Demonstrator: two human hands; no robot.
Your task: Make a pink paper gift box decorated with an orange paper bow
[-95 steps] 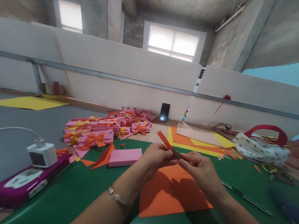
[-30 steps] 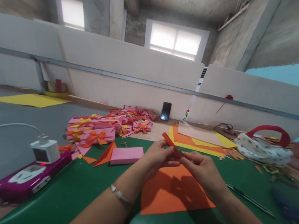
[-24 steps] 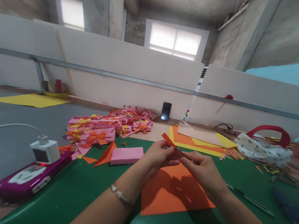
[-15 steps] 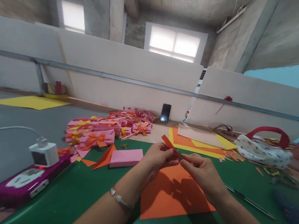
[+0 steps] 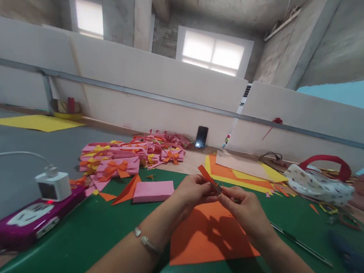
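My left hand (image 5: 194, 192) pinches a folded strip of orange paper (image 5: 204, 172), whose upper end sticks up past the fingers. At the strip's lower end, my right hand (image 5: 241, 204) closes its thumb and fingers on the paper; a thin orange sliver shows there. The part between the fingertips is dark and partly hidden. Below both hands an orange paper sheet (image 5: 212, 242) lies flat, with their shadow on it. Left of the hands rests a pink folded paper box (image 5: 153, 191), beside a folded orange paper piece (image 5: 127, 191).
Pink paper pieces with bows (image 5: 119, 169) are heaped at the back left. A purple power strip (image 5: 32, 221) with a white charger (image 5: 53, 185) stands left. Rightward lie a pen (image 5: 300, 243), a blue glue gun (image 5: 349, 253) and a patterned bag (image 5: 320, 184). A phone (image 5: 201, 137) leans behind.
The fingertips have shifted slightly on the orange strip, and a thin sliver now stands out by my right fingers. The view has moved a little; the things on the table stay put.
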